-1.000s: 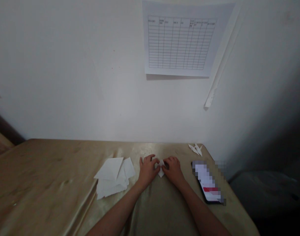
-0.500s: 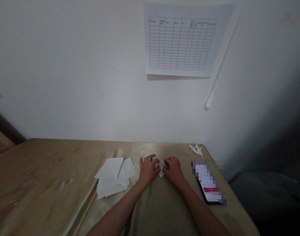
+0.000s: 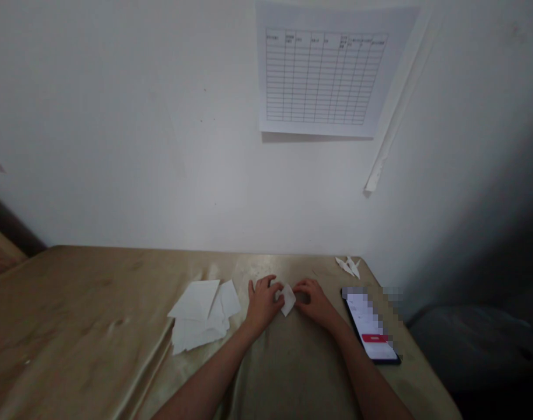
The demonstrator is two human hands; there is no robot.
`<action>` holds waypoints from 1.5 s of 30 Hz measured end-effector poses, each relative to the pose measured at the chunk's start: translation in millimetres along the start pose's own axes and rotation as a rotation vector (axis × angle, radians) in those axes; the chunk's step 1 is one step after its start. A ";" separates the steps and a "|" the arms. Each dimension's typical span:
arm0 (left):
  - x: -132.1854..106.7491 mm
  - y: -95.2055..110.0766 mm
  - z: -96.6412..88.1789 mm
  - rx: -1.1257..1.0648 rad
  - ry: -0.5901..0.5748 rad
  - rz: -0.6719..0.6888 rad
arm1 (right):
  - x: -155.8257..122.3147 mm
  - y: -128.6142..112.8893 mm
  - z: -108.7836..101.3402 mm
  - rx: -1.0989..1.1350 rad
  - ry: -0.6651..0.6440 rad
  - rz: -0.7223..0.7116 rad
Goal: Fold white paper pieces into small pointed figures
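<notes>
A small white folded paper, roughly diamond-shaped, lies on the cloth-covered table between my two hands. My left hand holds its left side with thumb and index finger, the other fingers curled above. At the right corner of the paper is my right hand, thumb and index finger bent toward each other at its edge. A loose pile of white paper sheets lies to the left of my left hand.
A phone with a lit, partly blurred screen lies right of my right arm. Narrow folded white paper pieces sit near the back right corner. The wall rises behind the table, with a printed table sheet on it.
My right hand has shifted slightly right, uncovering more of the folded paper's right side. My left hand stays at the left side of the paper.
</notes>
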State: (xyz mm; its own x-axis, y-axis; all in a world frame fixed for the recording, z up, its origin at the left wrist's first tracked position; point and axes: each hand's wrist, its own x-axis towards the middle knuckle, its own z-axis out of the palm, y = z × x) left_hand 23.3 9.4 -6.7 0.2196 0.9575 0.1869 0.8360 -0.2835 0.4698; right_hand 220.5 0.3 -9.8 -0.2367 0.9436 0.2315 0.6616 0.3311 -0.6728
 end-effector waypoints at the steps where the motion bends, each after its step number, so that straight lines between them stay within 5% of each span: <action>1: 0.1 0.1 -0.1 0.001 -0.001 0.000 | 0.0 -0.9 -0.2 -0.005 -0.004 0.009; 20: 0.8 -1.5 -0.6 -0.001 -0.008 0.029 | 0.8 -5.1 12.3 -0.063 0.098 0.006; 45: 1.7 -7.4 -12.9 0.009 -0.196 0.093 | 6.2 16.0 8.2 0.070 0.042 0.015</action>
State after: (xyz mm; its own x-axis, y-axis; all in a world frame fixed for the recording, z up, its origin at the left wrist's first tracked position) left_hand 11.0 12.4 1.2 0.3886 0.9196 0.0570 0.8119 -0.3710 0.4508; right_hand 223.8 11.4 -24.9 -0.1959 0.9484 0.2492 0.6136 0.3168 -0.7233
